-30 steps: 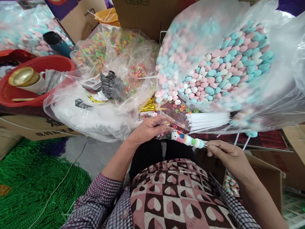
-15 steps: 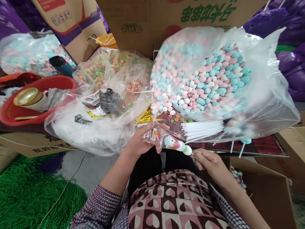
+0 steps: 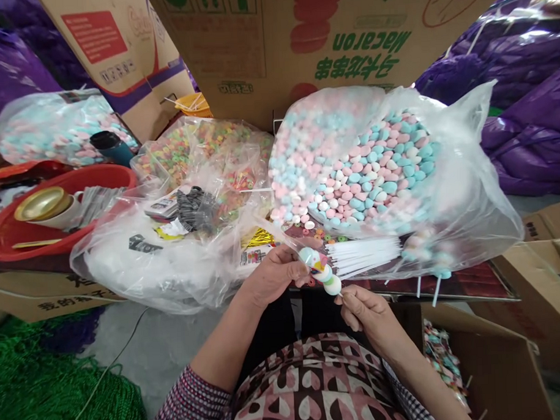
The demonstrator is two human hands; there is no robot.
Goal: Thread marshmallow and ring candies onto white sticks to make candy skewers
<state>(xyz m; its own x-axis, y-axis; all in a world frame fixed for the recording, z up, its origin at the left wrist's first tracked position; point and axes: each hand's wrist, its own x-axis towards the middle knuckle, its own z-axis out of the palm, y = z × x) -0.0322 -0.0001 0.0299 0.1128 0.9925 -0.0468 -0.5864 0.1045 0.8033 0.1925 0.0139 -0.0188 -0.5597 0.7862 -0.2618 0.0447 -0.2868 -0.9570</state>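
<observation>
A skewer of white, pale blue and green marshmallows (image 3: 331,285) is in front of my lap, with a clear printed wrapper (image 3: 317,265) about its upper part. My right hand (image 3: 363,308) pinches the thin stick at its lower end. Closed at the upper end is my left hand (image 3: 278,274), thumb and fingers gripping the wrapper; its fingertips are partly hidden. Just beyond the skewer lies a fan of white sticks (image 3: 367,257). Past those, a large clear bag (image 3: 476,185) lies open, full of pink, blue and white marshmallows (image 3: 384,163).
Left of centre are a bag of coloured ring candies (image 3: 167,149) and a bag of clear wrappers (image 3: 111,259). A red basin (image 3: 0,235) holds bowls. Finished skewers (image 3: 443,351) lie inside a carton (image 3: 491,362) at lower right. A macaron carton (image 3: 275,63) stands behind.
My left hand has gone from spread fingers around the wrapper to a closed grip at its upper end. The skewer has shifted slightly left and tilts more steeply. The camera view has tipped up.
</observation>
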